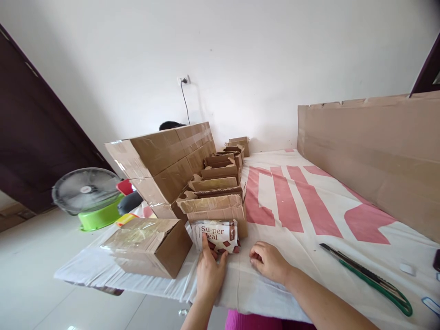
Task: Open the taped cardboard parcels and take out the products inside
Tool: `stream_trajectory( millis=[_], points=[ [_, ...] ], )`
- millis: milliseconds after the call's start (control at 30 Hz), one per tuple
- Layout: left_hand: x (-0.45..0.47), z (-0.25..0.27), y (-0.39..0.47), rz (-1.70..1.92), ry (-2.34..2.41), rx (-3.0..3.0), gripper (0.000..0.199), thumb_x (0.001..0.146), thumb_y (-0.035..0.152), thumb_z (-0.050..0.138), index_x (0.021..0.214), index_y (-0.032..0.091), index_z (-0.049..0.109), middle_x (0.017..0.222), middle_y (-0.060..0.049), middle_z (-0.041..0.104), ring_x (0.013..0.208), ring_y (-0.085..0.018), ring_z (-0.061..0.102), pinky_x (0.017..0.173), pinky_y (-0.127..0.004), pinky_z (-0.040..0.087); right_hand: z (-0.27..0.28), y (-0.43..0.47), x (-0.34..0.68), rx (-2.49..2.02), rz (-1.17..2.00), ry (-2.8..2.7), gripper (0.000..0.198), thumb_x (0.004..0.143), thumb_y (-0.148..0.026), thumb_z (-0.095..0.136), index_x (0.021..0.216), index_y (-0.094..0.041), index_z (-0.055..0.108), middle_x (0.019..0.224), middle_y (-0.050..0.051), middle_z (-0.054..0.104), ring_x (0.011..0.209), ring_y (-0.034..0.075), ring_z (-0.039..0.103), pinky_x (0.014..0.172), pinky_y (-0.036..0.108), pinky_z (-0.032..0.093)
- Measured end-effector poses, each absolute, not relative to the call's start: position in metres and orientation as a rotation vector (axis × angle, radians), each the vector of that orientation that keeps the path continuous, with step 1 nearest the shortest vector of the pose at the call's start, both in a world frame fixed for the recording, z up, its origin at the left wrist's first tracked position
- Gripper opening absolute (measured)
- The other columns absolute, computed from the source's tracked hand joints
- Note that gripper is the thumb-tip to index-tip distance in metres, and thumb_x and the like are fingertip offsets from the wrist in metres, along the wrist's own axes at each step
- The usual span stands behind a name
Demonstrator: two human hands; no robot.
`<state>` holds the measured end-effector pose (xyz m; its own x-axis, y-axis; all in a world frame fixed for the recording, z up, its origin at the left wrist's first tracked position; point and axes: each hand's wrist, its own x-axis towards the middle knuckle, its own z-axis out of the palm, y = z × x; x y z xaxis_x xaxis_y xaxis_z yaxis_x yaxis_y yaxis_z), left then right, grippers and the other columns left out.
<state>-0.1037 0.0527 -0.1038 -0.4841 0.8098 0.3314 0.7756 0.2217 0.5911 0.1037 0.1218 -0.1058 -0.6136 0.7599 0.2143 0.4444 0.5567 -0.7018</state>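
Note:
A white and brown snack packet (220,233) printed "Su-per" stands on edge, with more wrapper edges showing at its left. Behind it is an open cardboard box (215,208), the nearest in a row. My left hand (210,270) rests against the packet's front, forefinger on the print and thumb by the lower edge, the two apart. To the right of the packet, my right hand (270,261) lies on the cloth with its fingers curled in; nothing shows in it. A taped carton (147,245) sits left of my left hand.
Several open boxes (220,167) run back toward the wall beside stacked taped cartons (168,160). A green-handled utility knife (371,279) lies at right on the cloth (292,238). A cardboard panel (371,146) stands behind it. A fan (85,188) is at left.

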Motion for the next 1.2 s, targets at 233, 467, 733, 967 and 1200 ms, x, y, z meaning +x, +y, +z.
stream_trajectory(
  millis=[233,467,733,967,1200],
  points=[
    [-0.1036,-0.1031,0.0522,1.086,2.419,1.560,0.086,0.087,0.035,0.054,0.152,0.013,0.002,0.082,-0.002,0.056,0.079,-0.024,0.062,0.073,-0.033,0.049,-0.1037,0.1205,0.1039,-0.975,0.844,-2.293,0.012,0.074,-0.011,0.062,0.084,-0.018,0.065,0.086,0.003,0.065,0.076,0.014,0.059,0.071,0.024,0.044],
    [-0.1027,-0.1011,0.0518,1.080,2.427,1.564,0.086,0.086,0.036,0.054,0.152,0.012,0.004,0.082,-0.003,0.058,0.080,-0.024,0.062,0.075,-0.033,0.049,-0.1042,0.1209,0.1037,-0.976,0.843,-2.294,0.012,0.075,-0.011,0.062,0.084,-0.018,0.065,0.087,0.003,0.065,0.077,0.014,0.060,0.071,0.024,0.044],
    [-0.1028,-0.1011,0.0518,1.059,2.440,1.570,0.086,0.086,0.035,0.054,0.152,0.010,0.004,0.082,-0.004,0.059,0.080,-0.024,0.062,0.074,-0.033,0.048,-0.1044,0.1211,0.1037,-0.983,0.849,-2.293,0.012,0.075,-0.011,0.063,0.084,-0.018,0.065,0.087,0.003,0.065,0.074,0.013,0.059,0.070,0.024,0.044],
    [-0.1027,-0.1017,0.0531,1.043,2.446,1.574,0.086,0.087,0.035,0.054,0.152,0.011,0.003,0.084,-0.005,0.060,0.084,-0.026,0.063,0.077,-0.034,0.049,-0.1051,0.1214,0.1037,-0.987,0.846,-2.293,0.010,0.076,-0.012,0.062,0.083,-0.019,0.064,0.087,0.002,0.065,0.074,0.013,0.059,0.070,0.024,0.044],
    [-0.1038,-0.1011,0.0566,0.957,2.475,1.555,0.085,0.088,0.033,0.054,0.152,0.010,0.002,0.095,-0.011,0.064,0.092,-0.028,0.065,0.079,-0.034,0.048,-0.1059,0.1226,0.1041,-0.983,0.839,-2.301,0.010,0.076,-0.012,0.062,0.082,-0.019,0.064,0.085,0.002,0.064,0.074,0.013,0.059,0.070,0.024,0.043]
  ],
)
